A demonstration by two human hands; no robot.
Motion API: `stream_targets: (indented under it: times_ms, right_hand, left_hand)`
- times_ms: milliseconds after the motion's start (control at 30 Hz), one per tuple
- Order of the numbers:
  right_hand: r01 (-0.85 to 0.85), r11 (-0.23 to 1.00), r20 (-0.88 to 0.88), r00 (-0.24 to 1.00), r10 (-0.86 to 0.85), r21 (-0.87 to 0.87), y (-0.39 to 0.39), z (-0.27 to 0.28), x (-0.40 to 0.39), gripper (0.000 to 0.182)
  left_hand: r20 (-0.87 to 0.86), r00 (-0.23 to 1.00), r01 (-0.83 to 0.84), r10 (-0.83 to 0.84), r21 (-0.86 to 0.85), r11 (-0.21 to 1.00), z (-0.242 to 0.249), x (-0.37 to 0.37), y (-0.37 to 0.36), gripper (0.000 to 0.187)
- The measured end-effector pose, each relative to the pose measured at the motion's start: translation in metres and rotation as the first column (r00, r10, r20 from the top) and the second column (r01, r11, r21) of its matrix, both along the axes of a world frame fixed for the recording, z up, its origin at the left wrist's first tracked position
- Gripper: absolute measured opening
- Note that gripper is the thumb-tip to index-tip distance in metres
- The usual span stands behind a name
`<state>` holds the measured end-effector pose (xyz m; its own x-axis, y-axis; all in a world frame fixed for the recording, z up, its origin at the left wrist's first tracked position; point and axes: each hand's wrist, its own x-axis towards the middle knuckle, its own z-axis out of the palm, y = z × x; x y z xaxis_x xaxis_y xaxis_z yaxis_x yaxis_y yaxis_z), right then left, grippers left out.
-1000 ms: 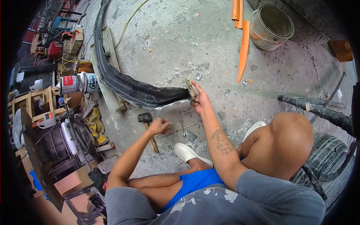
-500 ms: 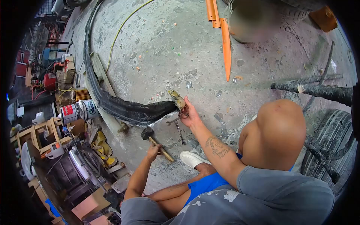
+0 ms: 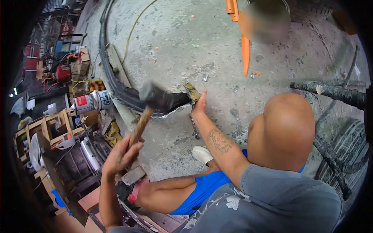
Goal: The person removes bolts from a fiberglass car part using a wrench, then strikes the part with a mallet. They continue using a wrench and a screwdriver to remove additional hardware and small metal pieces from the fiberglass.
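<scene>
My left hand [image 3: 123, 154] is wrapped round the wooden handle of a hammer [image 3: 153, 96], whose dark head is raised and smeared by motion. Behind it a long black curved strip [image 3: 126, 99] sweeps down from the top left. At the near end of that strip sits a jagged yellowish-brown piece [image 3: 190, 91]. My right hand [image 3: 199, 104] is closed against this piece, thumb pointing up; its other fingers are largely hidden. Below the right hand a metal wrench [image 3: 195, 130] lies on the floor, partly covered by the wrist.
A wooden plank [image 3: 117, 66] lies beside the black strip. Paint buckets [image 3: 84, 104] and a wooden frame [image 3: 46, 128] crowd the left. Orange plastic pieces [image 3: 245, 54] lie near a round bucket [image 3: 264, 19]. Branches [image 3: 330, 91] and a tire [image 3: 342, 149] stand right.
My left hand has lifted the hammer from near the floor, up and to the left, its head now over the black strip. My right hand stays at the strip's end.
</scene>
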<state>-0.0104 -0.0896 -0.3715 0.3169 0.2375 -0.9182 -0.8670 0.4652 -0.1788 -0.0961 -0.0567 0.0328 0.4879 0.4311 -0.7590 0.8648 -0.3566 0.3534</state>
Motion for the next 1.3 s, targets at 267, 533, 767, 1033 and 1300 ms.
stream_targets:
  times_ms: [267,533,767,1033,1300]
  right_hand:
    - [0.363,0.904,-0.179,0.928,-0.328,0.224,0.005,0.025,0.004,0.07]
    - [0.346,0.928,-0.189,0.929,-0.318,0.139,0.005,0.027,0.004,0.063]
    - [0.319,0.93,-0.152,0.944,-0.294,0.181,0.009,0.018,0.002,0.06]
    - [0.291,0.952,-0.16,0.949,-0.273,0.096,0.0,0.044,0.008,0.059]
    - [0.295,0.952,-0.156,0.947,-0.281,0.078,0.006,0.028,0.004,0.06]
  left_hand:
    - [-0.161,0.705,0.672,-0.691,0.463,0.578,0.016,0.196,0.005,0.028]
    - [-0.409,0.447,0.894,-0.795,0.241,0.378,-0.062,0.195,0.024,0.028]
    - [-0.067,0.603,0.671,-0.795,0.581,0.46,-0.017,0.225,-0.004,0.024]
    - [0.04,0.615,0.649,-0.788,0.542,0.534,-0.044,0.213,0.005,0.024]
    - [-0.118,0.524,0.741,-0.843,0.551,0.384,0.003,0.244,-0.011,0.022]
